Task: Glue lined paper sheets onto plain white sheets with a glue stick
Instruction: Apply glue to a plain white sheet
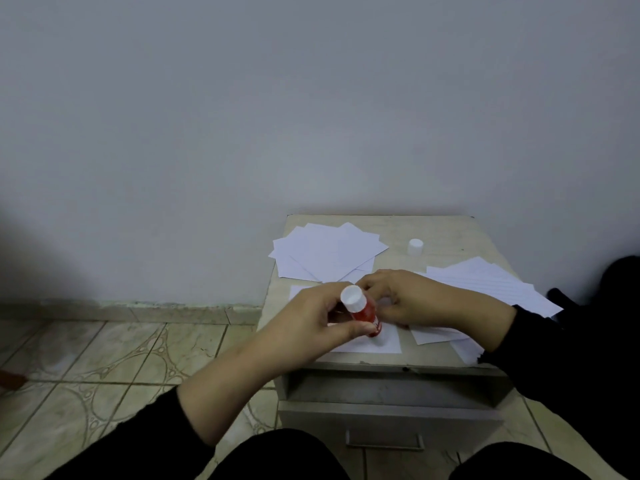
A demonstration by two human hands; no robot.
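Two hands work over a sheet [388, 342] at the bench's near edge. The left hand [313, 323], at 9 o'clock of that sheet, grips the glue stick [363, 313] with fingers and thumb curled round its red barrel, tip down on the paper. The right hand [398, 299], at 3 o'clock, presses down on the sheet; its fingers are partly hidden, so their curl is uncertain. The stick's cap [415, 246] stands off at 1 o'clock. Judged from this, gluing is under way. A pile of plain white sheets [325, 252] at 11 o'clock and lined paper sheets [485, 289] at 3 o'clock remain. The bench [450, 230] is a small drawer unit against a bare wall [311, 98], on a patterned tile floor [121, 358].
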